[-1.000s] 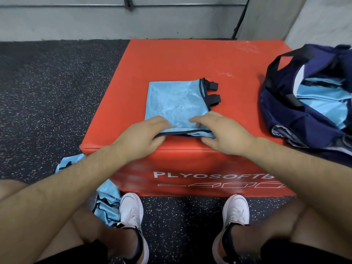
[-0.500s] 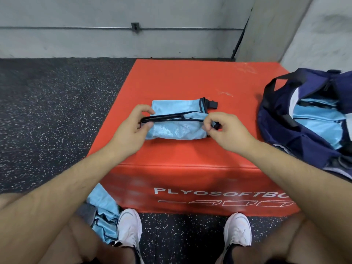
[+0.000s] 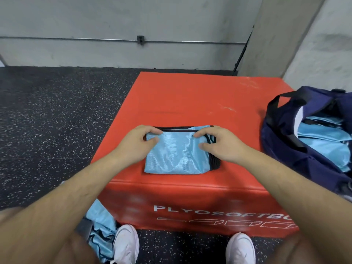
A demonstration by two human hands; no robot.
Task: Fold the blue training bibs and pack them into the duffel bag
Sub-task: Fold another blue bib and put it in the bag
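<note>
A folded bib (image 3: 175, 157), light blue with black trim, lies flat on top of a red box (image 3: 190, 96) in the middle of the frame, close to the box's near edge. Both hands are on its far edge. The left hand (image 3: 139, 143) is at the far left corner, with its fingers curled over the black trim and the thumb pressed onto the blue cloth, so the corner is pinched between them. The right hand (image 3: 221, 145) is at the far right corner, where its fingers bend down onto the trim and the thumb lies on the cloth just below them, gripping that corner. Stacked black edges of the folded layers show along the bib's right side, under the right wrist.

The duffel bag (image 3: 282, 134), dark blue, sits open at the right edge of the frame, on the right part of the box, well apart from the folded bib. Packed bibs (image 3: 323, 138) show inside its opening.

At the lower left, loose bibs (image 3: 101, 231) lie crumpled on the speckled floor (image 3: 57, 115), touching the left shoe (image 3: 126, 242). The right shoe (image 3: 241, 248) is at the bottom right of centre. A grey wall (image 3: 133, 20) fills the top of the frame.
</note>
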